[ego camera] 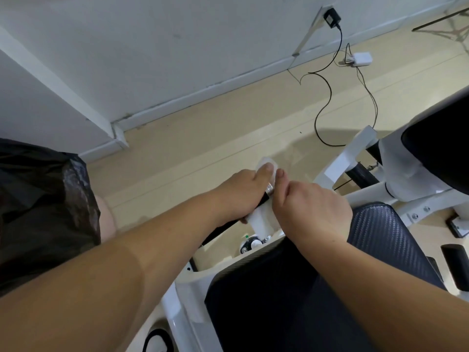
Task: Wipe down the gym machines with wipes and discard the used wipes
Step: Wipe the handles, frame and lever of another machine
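A black handle bar (pixel 223 228) with a chrome end (pixel 269 189) juts from a white-framed gym machine (pixel 365 194). My left hand (pixel 241 194) is wrapped around the bar with a white wipe (pixel 264 221) pressed under it; part of the wipe pokes out past my fingertips. My right hand (pixel 312 212) is closed on the same wipe and bar from the right side. Both hands touch each other over the bar's end. The dark textured seat pad (pixel 375 240) lies just below my right hand.
A black rubbish bag (pixel 43 204) hangs at the left, close to my left arm. A black power adapter (pixel 407 17) and cable (pixel 327 102) run along the tan floor by the white wall (pixel 177 47). A white charger (pixel 361 59) lies on the floor far right.
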A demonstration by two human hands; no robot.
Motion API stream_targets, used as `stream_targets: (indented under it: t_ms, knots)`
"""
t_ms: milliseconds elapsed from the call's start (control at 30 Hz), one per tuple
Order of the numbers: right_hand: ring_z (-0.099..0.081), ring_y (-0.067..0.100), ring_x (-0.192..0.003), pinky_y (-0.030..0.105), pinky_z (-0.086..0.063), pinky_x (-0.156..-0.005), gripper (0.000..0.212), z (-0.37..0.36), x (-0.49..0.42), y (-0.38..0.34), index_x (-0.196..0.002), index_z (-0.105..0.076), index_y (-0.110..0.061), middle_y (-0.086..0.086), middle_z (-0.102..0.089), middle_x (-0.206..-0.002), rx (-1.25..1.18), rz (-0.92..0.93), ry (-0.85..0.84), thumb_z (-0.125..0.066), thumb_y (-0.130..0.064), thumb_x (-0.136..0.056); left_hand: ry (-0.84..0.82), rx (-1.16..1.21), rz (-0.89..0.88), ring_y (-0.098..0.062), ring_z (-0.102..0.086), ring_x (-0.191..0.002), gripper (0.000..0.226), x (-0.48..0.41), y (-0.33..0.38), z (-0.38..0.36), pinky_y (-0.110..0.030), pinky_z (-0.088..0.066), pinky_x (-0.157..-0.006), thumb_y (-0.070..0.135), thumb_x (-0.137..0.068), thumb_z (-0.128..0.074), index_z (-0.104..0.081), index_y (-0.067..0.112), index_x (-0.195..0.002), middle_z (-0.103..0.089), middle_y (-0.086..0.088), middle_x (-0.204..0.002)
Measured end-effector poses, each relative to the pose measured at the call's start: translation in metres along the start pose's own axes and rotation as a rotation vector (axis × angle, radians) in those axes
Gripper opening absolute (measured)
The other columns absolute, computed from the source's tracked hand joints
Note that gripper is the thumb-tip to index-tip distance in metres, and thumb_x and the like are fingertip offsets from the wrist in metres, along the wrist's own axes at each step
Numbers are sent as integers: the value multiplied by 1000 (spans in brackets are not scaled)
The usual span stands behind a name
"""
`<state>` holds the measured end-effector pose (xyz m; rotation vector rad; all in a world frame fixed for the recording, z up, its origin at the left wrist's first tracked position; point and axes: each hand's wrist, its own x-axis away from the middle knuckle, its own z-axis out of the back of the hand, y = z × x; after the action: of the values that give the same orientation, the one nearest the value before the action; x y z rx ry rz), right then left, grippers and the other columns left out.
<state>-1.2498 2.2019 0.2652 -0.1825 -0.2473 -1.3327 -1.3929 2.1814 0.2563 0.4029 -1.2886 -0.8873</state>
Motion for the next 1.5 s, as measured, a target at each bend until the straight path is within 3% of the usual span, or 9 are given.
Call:
stream_targets:
  t_ms: [400, 533, 633, 767, 967, 1100, 1233, 1333, 1500]
  knots:
    - [-51, 27, -60, 34, -28, -54, 75, -3, 1, 0, -68, -58, -22, -2, -54, -62, -6, -8, 30, -3, -56, -106, 383, -497, 51, -24, -54, -63, 57, 78, -101, 64, -35, -35, -59, 50, -103, -21, -47, 15, -66, -54, -3, -62]
    - [-49, 27, -61, 35, -29, -56, 73, -2, 1, -1, -68, -57, -22, -3, -51, -61, 4, -21, 27, -5, -56, -106, 404, -442, -227, -34, -58, -114, 40, 42, -59, 45, -37, -42, -89, 33, -109, -26, -58, 12, -122, -63, -13, -118]
    - [-49, 25, -61, 35, -30, -57, 61, 1, 0, 1, -75, -62, -24, -4, -51, -64, 15, -14, -4, -16, -48, -107, 296, -498, -500, -21, -29, -152, 56, 32, -33, -7, -34, -29, -122, 32, -107, -29, -31, 12, -159, -25, -6, -168]
    - [-44, 20, -56, 33, -27, -54, 55, 1, 0, 1, -73, -58, -24, -5, -51, -64, 25, 8, -11, -20, -43, -108, 223, -793, -729, -20, -20, -156, 62, 34, -66, -13, -39, -40, -117, 21, -100, -32, -25, 12, -161, -18, -3, -170]
    - [-47, 24, -56, 34, -26, -53, 74, 0, 0, -1, -66, -57, -20, -1, -54, -62, 3, -22, 16, -7, -55, -107, 60, -1116, -910, -24, -17, -157, 69, 89, -140, 35, -38, -23, -124, 6, -87, -33, -37, 7, -155, -24, -6, -168]
    - [-49, 24, -57, 33, -26, -53, 74, -2, 0, -1, -66, -59, -21, -1, -55, -62, 15, -13, 39, -7, -54, -107, 123, -788, -802, -10, -38, -148, 43, 122, -143, 50, -36, -42, -114, 17, -99, -38, -63, 21, -134, -46, 1, -158]
    - [-52, 28, -62, 34, -28, -54, 74, -1, 1, -2, -69, -61, -21, -1, -54, -63, 10, -18, 37, -7, -55, -107, 526, -282, -580, -9, -49, -140, 49, 107, -76, 53, -27, -38, -114, 36, -104, -37, -59, 14, -141, -56, 3, -149]
    - [-52, 28, -64, 35, -32, -58, 71, 1, 2, -1, -73, -60, -19, -3, -50, -63, 14, -6, 31, -8, -54, -107, 541, -570, -769, -25, -37, -149, 47, 65, -29, 37, -37, -31, -122, 28, -105, -43, -57, 1, -140, -45, -12, -157]
    - [-49, 29, -70, 37, -34, -65, 69, 4, 1, -1, -84, -67, -24, -5, -42, -63, 10, -15, -9, -8, -50, -109, 208, -963, -914, -30, -25, -154, 67, 26, -65, 6, -50, -38, -116, 9, -95, -59, -35, 6, -157, -25, -6, -168]
